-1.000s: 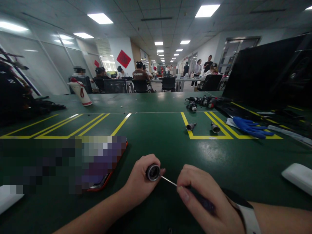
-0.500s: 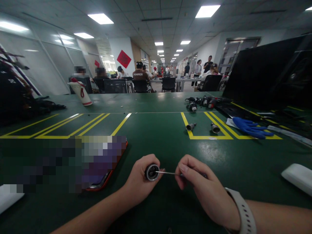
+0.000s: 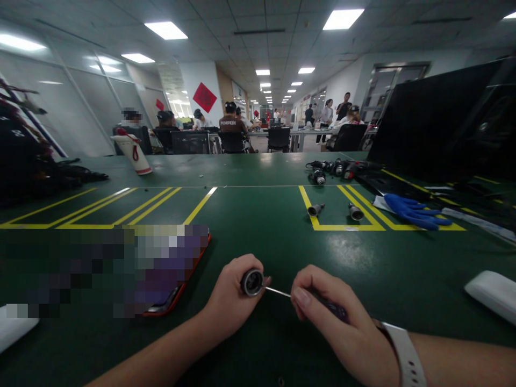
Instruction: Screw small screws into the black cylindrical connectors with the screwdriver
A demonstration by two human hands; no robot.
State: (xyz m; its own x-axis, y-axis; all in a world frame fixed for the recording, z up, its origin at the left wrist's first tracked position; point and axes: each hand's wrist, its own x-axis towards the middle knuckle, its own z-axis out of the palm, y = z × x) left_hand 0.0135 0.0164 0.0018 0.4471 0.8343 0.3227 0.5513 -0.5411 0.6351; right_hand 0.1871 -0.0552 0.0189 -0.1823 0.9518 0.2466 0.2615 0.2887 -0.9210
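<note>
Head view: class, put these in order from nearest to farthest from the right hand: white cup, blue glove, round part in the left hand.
1. Round part, in the left hand, just left of the right hand.
2. Blue glove, ahead and to the right on the table.
3. White cup, far ahead on the left.

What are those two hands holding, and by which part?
The left hand grips a dark cylindrical part around its body; the right hand holds a thin-shafted tool by its dark handle.
</note>
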